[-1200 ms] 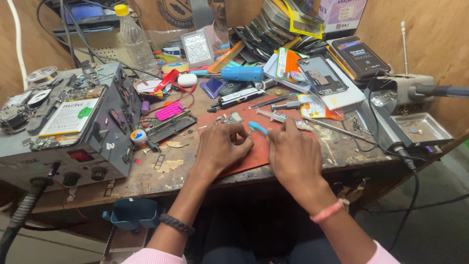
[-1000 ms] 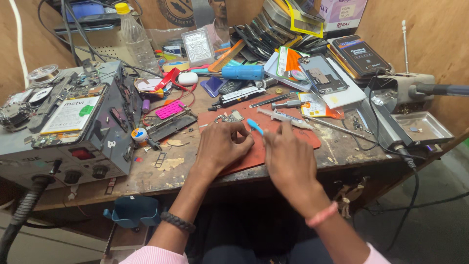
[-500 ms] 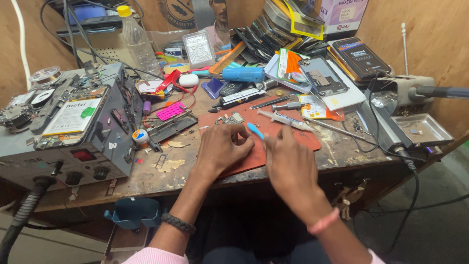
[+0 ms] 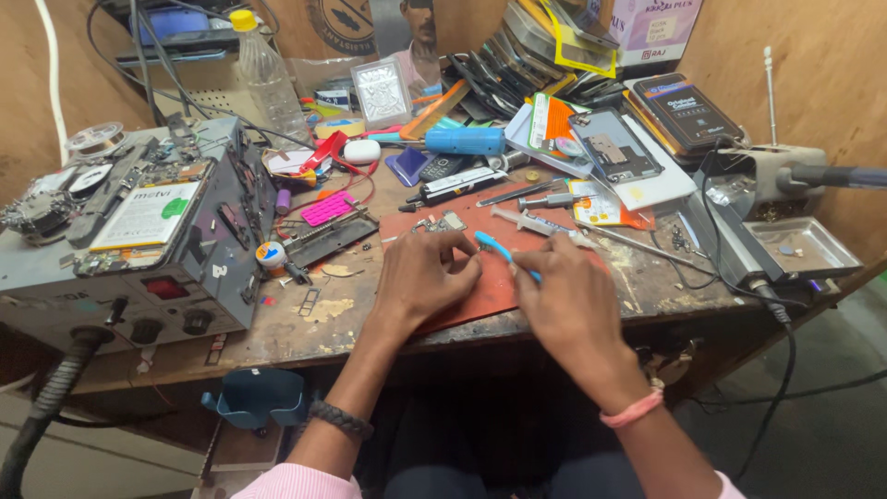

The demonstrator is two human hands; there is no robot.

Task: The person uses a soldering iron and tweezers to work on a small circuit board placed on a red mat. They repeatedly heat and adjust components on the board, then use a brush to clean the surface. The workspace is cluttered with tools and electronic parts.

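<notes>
My left hand [image 4: 427,275] rests on a red-brown work mat [image 4: 480,277] at the front of the bench, fingers curled together over something small that I cannot make out. My right hand [image 4: 565,305] sits just right of it and pinches a thin blue-handled tool [image 4: 504,253], its tip angled toward the left fingertips. A small circuit board [image 4: 443,223] lies on the mat just beyond the left hand. A syringe [image 4: 536,222] lies on the mat behind the right hand.
A grey bench power unit [image 4: 157,268] with knobs stands at the left. A metal tray [image 4: 799,245] and a hot-air handle [image 4: 832,176] are at the right. Phones, screens, a plastic bottle [image 4: 263,69] and cables crowd the back.
Both hands have stayed over the mat with only small finger shifts. The right hand has drawn slightly closer to the left with the blue tool.
</notes>
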